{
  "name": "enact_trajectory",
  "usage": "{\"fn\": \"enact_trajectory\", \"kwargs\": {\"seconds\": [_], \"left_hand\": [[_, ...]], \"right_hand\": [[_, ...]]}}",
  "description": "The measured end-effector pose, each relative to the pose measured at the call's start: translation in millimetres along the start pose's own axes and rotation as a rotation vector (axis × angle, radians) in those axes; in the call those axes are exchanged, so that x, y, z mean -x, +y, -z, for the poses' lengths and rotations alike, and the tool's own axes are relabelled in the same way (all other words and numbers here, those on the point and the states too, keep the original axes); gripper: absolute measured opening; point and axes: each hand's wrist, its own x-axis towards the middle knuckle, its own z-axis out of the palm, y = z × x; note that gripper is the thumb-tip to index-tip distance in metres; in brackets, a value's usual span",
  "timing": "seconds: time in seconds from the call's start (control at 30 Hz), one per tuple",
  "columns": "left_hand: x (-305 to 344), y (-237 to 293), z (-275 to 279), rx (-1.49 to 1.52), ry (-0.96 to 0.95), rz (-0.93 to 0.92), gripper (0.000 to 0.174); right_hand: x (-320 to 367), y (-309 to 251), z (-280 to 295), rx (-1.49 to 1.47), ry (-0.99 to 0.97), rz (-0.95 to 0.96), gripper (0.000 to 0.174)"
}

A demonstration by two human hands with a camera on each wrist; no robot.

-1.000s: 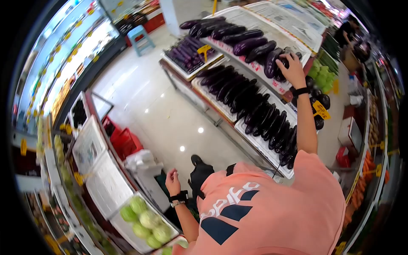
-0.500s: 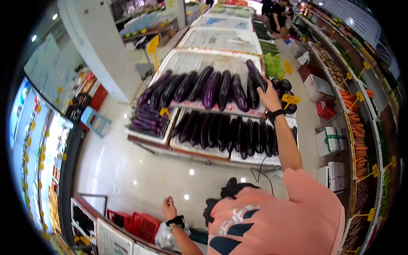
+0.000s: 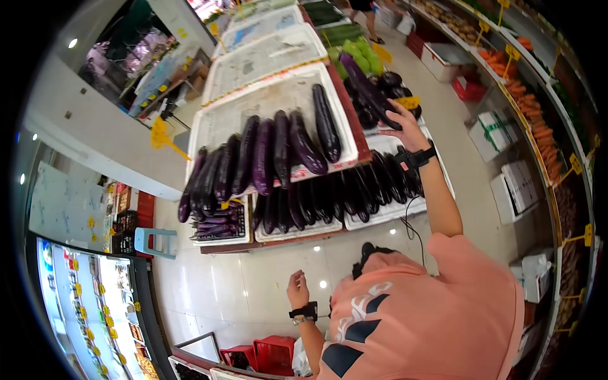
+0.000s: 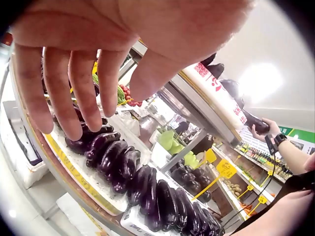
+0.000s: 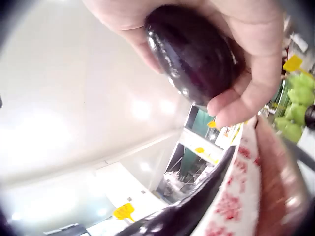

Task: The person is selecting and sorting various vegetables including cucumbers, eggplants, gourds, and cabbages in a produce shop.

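Note:
My right hand (image 3: 410, 131) grips a long dark purple eggplant (image 3: 366, 87) by its thick lower end, raised beyond the right end of the upper foam tray (image 3: 347, 120). In the right wrist view, fingers and thumb curl round the glossy rounded end of the eggplant (image 5: 192, 54). A row of eggplants (image 3: 264, 158) lies in the upper tray, and a second row of darker eggplants (image 3: 301, 206) lies below it. My left hand (image 3: 297, 290) hangs low before the stand with nothing in it. Its fingers hang loosely in the left wrist view, in front of the lower eggplants (image 4: 113, 157).
Round dark eggplants (image 3: 389, 81) and pale green vegetables (image 3: 361, 56) lie just past the held eggplant. A yellow price tag (image 3: 408, 102) stands near my right fingers. Carrot shelves (image 3: 535, 120) run along the right. A blue stool (image 3: 157, 242) and red baskets (image 3: 273, 354) stand on the floor.
My right hand has lifted the eggplant off the right end of the upper row and moved it right, out past the tray edge. The head view has turned. The left hand still hangs free.

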Motion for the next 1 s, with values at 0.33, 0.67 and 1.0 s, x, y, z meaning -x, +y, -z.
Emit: {"fn": "enact_trajectory", "kwargs": {"seconds": [0.33,0.67,1.0], "left_hand": [[-6.2,-37.8,-24.2,-0.056,-0.063,0.121,0.022],[-81.0,122.7,-56.0,-0.259,-0.205,-0.314,0.020],[-82.3,184.3,-54.5,-0.148,-0.131,-0.457,0.019]], "right_hand": [[56.9,172.7,174.0,-0.083,0.388,-0.290,0.035],[80.8,274.7,179.4,1.072,0.661,-0.087,0.063],[72.8,250.6,143.9,1.435,0.389,0.057,0.064]]}}
